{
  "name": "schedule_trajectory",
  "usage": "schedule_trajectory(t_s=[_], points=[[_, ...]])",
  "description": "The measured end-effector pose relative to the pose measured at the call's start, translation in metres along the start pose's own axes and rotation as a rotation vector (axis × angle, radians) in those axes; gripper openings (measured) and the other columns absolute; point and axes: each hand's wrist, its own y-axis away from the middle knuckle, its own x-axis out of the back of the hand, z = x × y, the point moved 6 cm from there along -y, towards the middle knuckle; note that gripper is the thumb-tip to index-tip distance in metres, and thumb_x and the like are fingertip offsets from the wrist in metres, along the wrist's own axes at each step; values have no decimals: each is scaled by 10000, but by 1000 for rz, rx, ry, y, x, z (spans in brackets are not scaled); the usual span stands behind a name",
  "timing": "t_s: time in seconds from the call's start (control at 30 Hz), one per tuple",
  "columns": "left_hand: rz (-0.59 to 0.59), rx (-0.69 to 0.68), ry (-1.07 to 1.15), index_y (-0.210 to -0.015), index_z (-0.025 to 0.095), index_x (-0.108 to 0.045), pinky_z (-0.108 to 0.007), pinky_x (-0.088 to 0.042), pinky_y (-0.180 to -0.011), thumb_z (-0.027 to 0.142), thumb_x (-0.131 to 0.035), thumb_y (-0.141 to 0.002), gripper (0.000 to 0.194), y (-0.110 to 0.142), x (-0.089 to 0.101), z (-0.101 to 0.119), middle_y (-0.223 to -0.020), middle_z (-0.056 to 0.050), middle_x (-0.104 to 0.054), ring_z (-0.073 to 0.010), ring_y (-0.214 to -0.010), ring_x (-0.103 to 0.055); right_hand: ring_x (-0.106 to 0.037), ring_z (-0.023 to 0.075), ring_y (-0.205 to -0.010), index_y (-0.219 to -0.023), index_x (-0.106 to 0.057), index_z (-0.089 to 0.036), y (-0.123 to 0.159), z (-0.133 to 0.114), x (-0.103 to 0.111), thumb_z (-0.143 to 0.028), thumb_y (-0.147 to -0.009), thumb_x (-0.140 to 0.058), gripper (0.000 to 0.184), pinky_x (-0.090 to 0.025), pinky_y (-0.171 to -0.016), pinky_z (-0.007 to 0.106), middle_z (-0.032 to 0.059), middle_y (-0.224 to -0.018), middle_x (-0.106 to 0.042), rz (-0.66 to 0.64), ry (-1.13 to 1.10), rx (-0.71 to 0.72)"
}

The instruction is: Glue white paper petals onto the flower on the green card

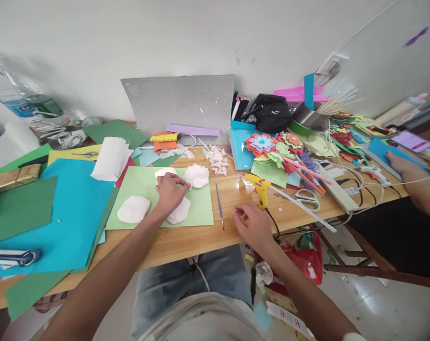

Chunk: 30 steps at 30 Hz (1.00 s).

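Observation:
A light green sheet (120,219) lies before me with white cut-out shapes on it. One smooth white piece (133,209) is at its left; another white piece (179,211) is partly under my left wrist. A third white piece (165,173) shows behind my hand. At the upper right sits a fluffy white paper puff (196,175). My left hand (172,190) is closed, fingertips pinched at the puff's lower left edge; what they hold is hidden. My right hand (253,225) rests at the table edge, empty, its fingers loosely curled and apart, beside a yellow glue gun (260,187).
A blue paintbrush (219,206) and torn white scraps (218,160) lie right of the sheet. Scissors (307,200) and paper flowers (262,143) are farther right. Blue paper (76,203) covers the left. A grey cutting mat (182,102) leans on the wall. Another person's hand (399,163) is far right.

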Motion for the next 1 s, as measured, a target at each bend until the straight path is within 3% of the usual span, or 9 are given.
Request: schedule_trajectory(t_s=[0.1,0.2,0.3,0.5,0.67,0.77,0.87,0.93,1.0], points=[[1,6,-6,-718,217,-702,-454,-348,-968,367,-622,-747,172,0,0,0,-1139,-76,-584,-315,-1190,-415,-640,247,-819,-912,-637,-157,-42,-14,-26,-375,-880,-542,240,-486,-713,347,116,-857,-675,-105,211,-56],[8,0,-21,-716,220,-702,-463,-354,-955,356,-624,-744,159,0,-1,0,-1131,-81,-584,-325,-1184,-411,-658,261,-748,-837,-648,-136,-60,-20,-41,-325,-898,-507,244,-478,-643,343,148,-792,-676,-234,375,-100],[18,-24,-37,-720,224,-705,-466,-362,-945,361,-616,-749,166,0,-3,-1,-1122,-85,-582,-334,-1176,-411,-672,270,-744,-851,-651,-118,-58,-20,-43,-190,-891,-469,200,-474,-614,337,170,-818,-680,-291,439,-107],[15,-42,-67,-717,226,-706,-479,-370,-920,365,-604,-750,175,-1,-6,-1,-1087,-87,-576,-339,-1140,-416,-668,283,-782,-928,-622,-113,-46,-22,-33,-106,-892,-425,201,-476,-611,329,204,-855,-671,-266,511,-141],[26,-33,-81,-720,233,-712,-463,-369,-905,369,-603,-750,176,-1,-6,-2,-1091,-79,-579,-329,-1134,-417,-648,239,-786,-1114,-570,-144,-48,-26,-29,-30,-857,-393,332,-468,-654,303,144,-874,-667,-364,512,-93],[27,-30,-93,-716,232,-712,-451,-373,-885,351,-600,-754,168,0,-7,-2,-1080,-80,-584,-320,-1125,-421,-622,218,-784,-983,-636,-147,-53,-20,-18,-102,-820,-485,226,-468,-705,316,114,-857,-657,-332,290,-65],[29,-34,-83,-719,230,-720,-441,-376,-877,343,-606,-757,165,0,-6,-1,-1075,-78,-588,-309,-1110,-426,-588,169,-691,-881,-663,-160,-63,-16,-3,-191,-817,-508,170,-467,-653,291,53,-763,-635,-214,-277,-63],[34,-31,-71,-724,228,-726,-439,-375,-881,342,-611,-761,167,0,-6,-2,-1070,-76,-590,-303,-1105,-429,-574,144,-670,-907,-661,-180,-71,-20,-4,-268,-830,-540,169,-469,-618,270,27,-757,-624,-205,-695,-54],[38,-33,-61,-729,228,-729,-443,-372,-885,348,-611,-766,172,0,-6,-3,-1071,-76,-592,-302,-1108,-428,-573,130,-692,-938,-653,-196,-80,-30,-12,-330,-780,-658,206,-479,-626,260,11,-779,-617,-228,-957,-54]])
